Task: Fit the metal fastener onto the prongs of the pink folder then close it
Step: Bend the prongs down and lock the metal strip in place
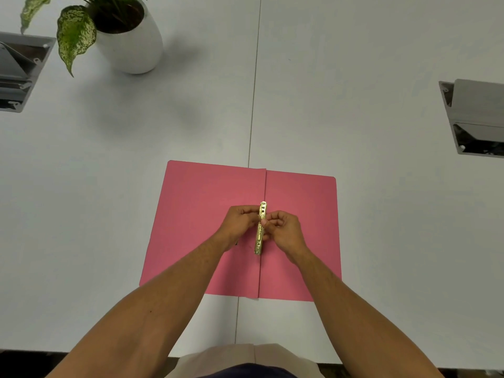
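The pink folder lies open and flat on the white table, its centre crease running away from the person. The metal fastener, a narrow brass-coloured bar with holes along its length, sits lengthwise over the crease. The left hand and right hand meet at the bar from either side, fingers curled and pinching it near its upper half. The prongs themselves are hidden under the hands and bar, so whether they have entered the holes cannot be determined. Risks from this position: a hole may miss its prong and bend it; uneven pressure may tilt the bar; pushing down may shift the folder, since nothing else pins it. No brand, label or legible writing appears on the folder or bar. A potted plant stands well apart at the far left.
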